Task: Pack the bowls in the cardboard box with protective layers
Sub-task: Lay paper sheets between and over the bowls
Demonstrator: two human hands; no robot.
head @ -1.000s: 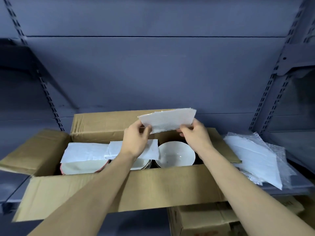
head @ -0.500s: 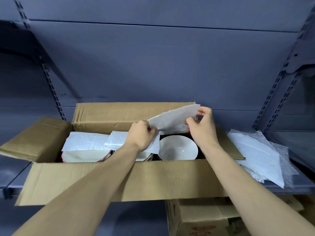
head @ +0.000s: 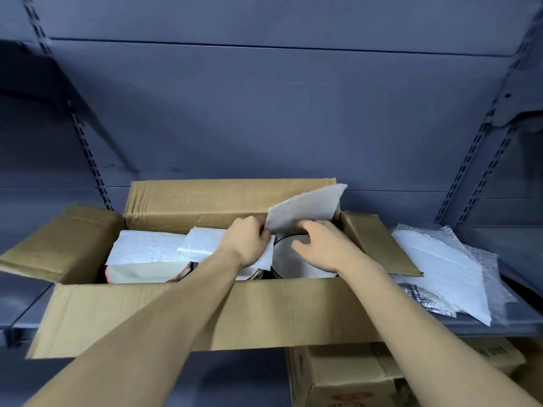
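Padding poised over the uncovered bowl in the box

Left hand and right hand, close together, each pinched the lower edge of a thin, stiff-looking white foam sheet, tilted above a smooth round white bowl at the right end of the open brown corrugated cardboard box. Laying it flat and centred, with the rim fully covered, seemed best, matching the crinkled white sheets on the neighbouring stacks.
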